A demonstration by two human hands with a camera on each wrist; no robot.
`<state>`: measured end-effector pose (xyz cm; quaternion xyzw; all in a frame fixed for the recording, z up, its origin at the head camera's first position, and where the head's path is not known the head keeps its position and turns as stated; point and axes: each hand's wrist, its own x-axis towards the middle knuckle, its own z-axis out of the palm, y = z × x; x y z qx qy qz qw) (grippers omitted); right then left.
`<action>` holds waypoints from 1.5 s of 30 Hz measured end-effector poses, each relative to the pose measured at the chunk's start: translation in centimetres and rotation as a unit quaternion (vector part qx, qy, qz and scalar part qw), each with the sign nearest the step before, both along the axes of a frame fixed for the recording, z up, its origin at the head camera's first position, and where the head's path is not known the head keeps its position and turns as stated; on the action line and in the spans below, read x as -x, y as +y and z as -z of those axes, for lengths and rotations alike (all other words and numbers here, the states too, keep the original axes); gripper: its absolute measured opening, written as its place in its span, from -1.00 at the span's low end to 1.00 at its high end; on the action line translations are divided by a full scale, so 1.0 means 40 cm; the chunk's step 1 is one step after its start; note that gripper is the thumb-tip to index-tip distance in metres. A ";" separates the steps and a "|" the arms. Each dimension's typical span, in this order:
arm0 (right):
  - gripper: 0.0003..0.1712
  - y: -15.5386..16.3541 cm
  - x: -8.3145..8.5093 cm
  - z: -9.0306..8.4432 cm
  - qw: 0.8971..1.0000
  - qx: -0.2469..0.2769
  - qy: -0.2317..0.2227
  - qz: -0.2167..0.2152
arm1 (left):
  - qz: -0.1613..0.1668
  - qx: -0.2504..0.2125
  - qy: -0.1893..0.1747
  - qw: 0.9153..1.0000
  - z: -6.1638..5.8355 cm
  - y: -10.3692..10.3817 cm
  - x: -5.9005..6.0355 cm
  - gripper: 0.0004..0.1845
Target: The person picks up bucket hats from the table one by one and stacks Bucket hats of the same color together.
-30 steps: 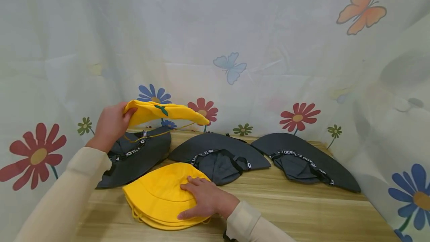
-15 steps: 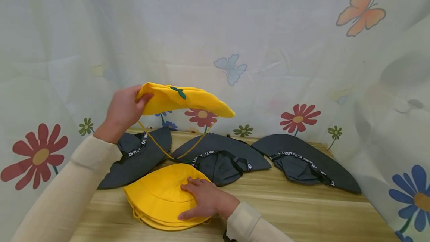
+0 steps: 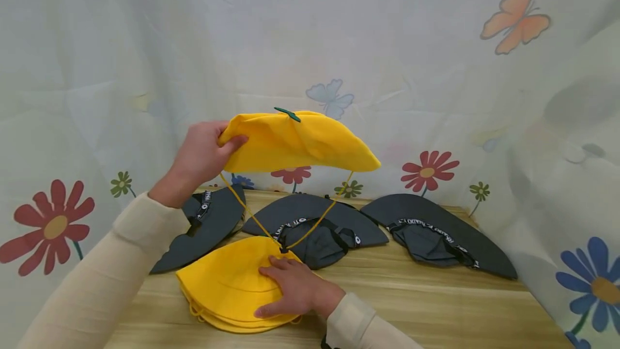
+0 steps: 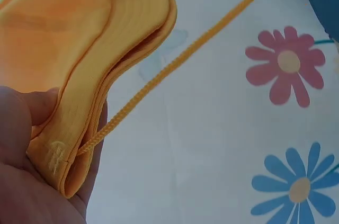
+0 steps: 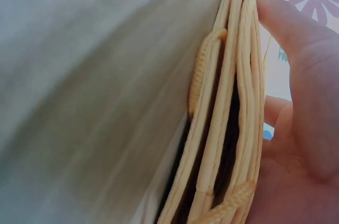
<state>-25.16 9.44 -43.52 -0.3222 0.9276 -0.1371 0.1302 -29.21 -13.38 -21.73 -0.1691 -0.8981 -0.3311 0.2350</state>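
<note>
Far left: cream sleeve (image 3: 106, 268) slanting up over the table. Left hand (image 3: 201, 149) pinches a folded yellow hat (image 3: 302, 141) by its left end, thumb on the near face. Hat is up off the wooden table (image 3: 411, 308); right tip free in the air, curtain (image 3: 411, 79) behind. Left wrist view: brim layers squeezed together at the grip, parted further along. Its yellow cord (image 4: 183, 57) hangs in a V, black toggle (image 3: 284, 249) lowest, at the far edge of the yellow stack (image 3: 225, 284); cannot tell if they touch.

Stack lies on the wood, brim edges layered at the near side, cord loops poking out. Right hand (image 3: 293, 287) flat on its right part, fingers spread, gripping nothing, thumb toward the near rim. Wood grain runs from there to the table's slanting right edge, curtain alongside.

Around: left dark hat (image 3: 213, 225), partly hidden by hand and sleeve. Middle dark hat (image 3: 322, 244) just behind the stack, cord crossing in front of it. Right dark hat (image 3: 431, 238), brim end near the table's right edge. The three dark hats fill the back of the table; curtain rises close behind them.
</note>
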 end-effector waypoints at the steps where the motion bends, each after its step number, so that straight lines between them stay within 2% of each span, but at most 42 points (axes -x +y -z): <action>1: -0.06 -0.001 0.001 0.001 1.000 0.001 0.000 -0.003 | 0.005 0.000 -0.004 1.000 0.003 0.006 -0.002 -0.57; 6: -0.14 0.006 -0.006 -0.012 1.000 0.011 0.009 -0.025 | 0.029 0.002 -0.015 0.999 0.023 0.038 -0.004 -0.64; 11: -0.33 0.028 -0.044 -0.052 0.996 0.029 0.028 -0.085 | 0.063 0.007 -0.012 0.998 0.038 0.077 -0.004 -0.70; 14: -0.44 0.048 -0.074 -0.093 0.987 0.061 0.052 -0.140 | 0.075 0.015 -0.016 0.997 0.040 0.099 -0.009 -0.72; 16: -0.54 0.063 -0.091 -0.129 0.973 0.119 0.088 -0.175 | 0.078 0.019 -0.022 0.997 0.038 0.109 -0.013 -0.73; 17: -0.60 0.072 -0.098 -0.147 0.961 0.159 0.119 -0.194 | 0.078 0.022 -0.023 0.996 0.037 0.112 -0.014 -0.73; 18: -0.66 0.082 -0.104 -0.170 0.944 0.201 0.155 -0.213 | 0.079 0.022 -0.025 0.996 0.035 0.115 -0.017 -0.73; 19: -0.73 0.092 -0.107 -0.194 0.921 0.244 0.195 -0.232 | 0.082 0.022 -0.027 0.996 0.035 0.117 -0.018 -0.73; 20: -0.80 0.103 -0.111 -0.221 0.895 0.284 0.237 -0.249 | 0.086 0.021 -0.029 0.996 0.034 0.119 -0.020 -0.74; 23: -0.91 0.136 -0.117 -0.310 0.803 0.368 0.375 -0.282 | 0.095 0.016 -0.041 0.994 0.032 0.122 -0.026 -0.74; 25: -0.96 0.161 -0.124 -0.371 0.756 0.390 0.446 -0.278 | 0.101 0.013 -0.047 0.994 0.031 0.122 -0.031 -0.74; 27: -0.90 0.183 -0.134 -0.426 0.717 0.409 0.503 -0.256 | 0.107 0.013 -0.052 0.993 0.029 0.121 -0.036 -0.75; 28: -0.85 0.194 -0.137 -0.448 0.703 0.415 0.526 -0.238 | 0.109 0.014 -0.053 0.993 0.028 0.121 -0.038 -0.75; 29: -0.79 0.206 -0.140 -0.467 0.696 0.417 0.545 -0.212 | 0.111 0.015 -0.054 0.992 0.027 0.121 -0.040 -0.76; 30: -0.75 0.219 -0.141 -0.484 0.695 0.417 0.555 -0.186 | 0.114 0.016 -0.054 0.992 0.025 0.120 -0.042 -0.76; 31: -0.68 0.233 -0.142 -0.498 0.699 0.415 0.560 -0.161 | 0.115 0.018 -0.054 0.992 0.024 0.121 -0.045 -0.76; 32: -0.60 0.248 -0.142 -0.510 0.706 0.412 0.559 -0.136 | 0.115 0.019 -0.055 0.992 0.022 0.122 -0.048 -0.76; 33: -0.53 0.265 -0.141 -0.519 0.724 0.401 0.551 -0.111 | 0.115 0.019 -0.056 0.992 0.020 0.123 -0.050 -0.76; 36: -0.27 0.320 -0.138 -0.539 0.790 0.345 0.506 -0.032 | 0.116 0.018 -0.055 0.992 0.016 0.120 -0.054 -0.76; 39: -0.09 0.360 -0.132 -0.548 0.850 0.279 0.444 0.039 | 0.123 0.015 -0.056 0.991 0.015 0.113 -0.055 -0.76; 42: -0.02 0.385 -0.122 -0.552 0.893 0.227 0.380 0.079 | 0.134 0.014 -0.059 0.989 0.019 0.106 -0.055 -0.76; 43: -0.04 0.391 -0.118 -0.552 0.905 0.217 0.357 0.082 | 0.139 0.012 -0.063 0.988 0.020 0.103 -0.055 -0.76; 45: -0.17 0.403 -0.112 -0.553 0.921 0.207 0.321 0.078 | 0.150 0.007 -0.069 0.986 0.024 0.099 -0.055 -0.76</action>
